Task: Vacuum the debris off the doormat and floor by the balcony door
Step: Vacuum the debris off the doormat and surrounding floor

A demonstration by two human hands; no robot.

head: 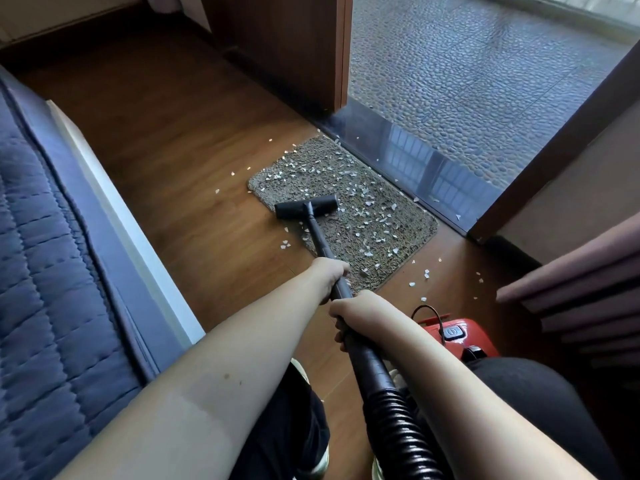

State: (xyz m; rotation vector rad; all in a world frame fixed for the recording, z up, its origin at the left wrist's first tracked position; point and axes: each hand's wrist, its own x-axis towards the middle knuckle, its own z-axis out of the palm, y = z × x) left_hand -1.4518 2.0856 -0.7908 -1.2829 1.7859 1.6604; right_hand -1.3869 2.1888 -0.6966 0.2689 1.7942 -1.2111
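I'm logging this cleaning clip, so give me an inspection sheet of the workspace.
Surface: wooden floor, white debris scattered on it.
Job's things: doormat covered in flakes; vacuum head on its left edge; red vacuum body.
Clutter: nothing seen.
Grippers: left hand and right hand both grip the wand.
Cables: ribbed hose; black cord.
Surroundings: blue mattress, balcony threshold, curtain.

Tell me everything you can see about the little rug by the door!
The doormat is a small rectangle with rounded corners, in speckled grey-brown fabric that looks rough and nubby. It lies flat on the wooden floor, right along the dark door sill. White scraps of debris are scattered all over it, with a few on the floor around it. The black vacuum head rests on its left edge, partly on the mat, partly on the wood.
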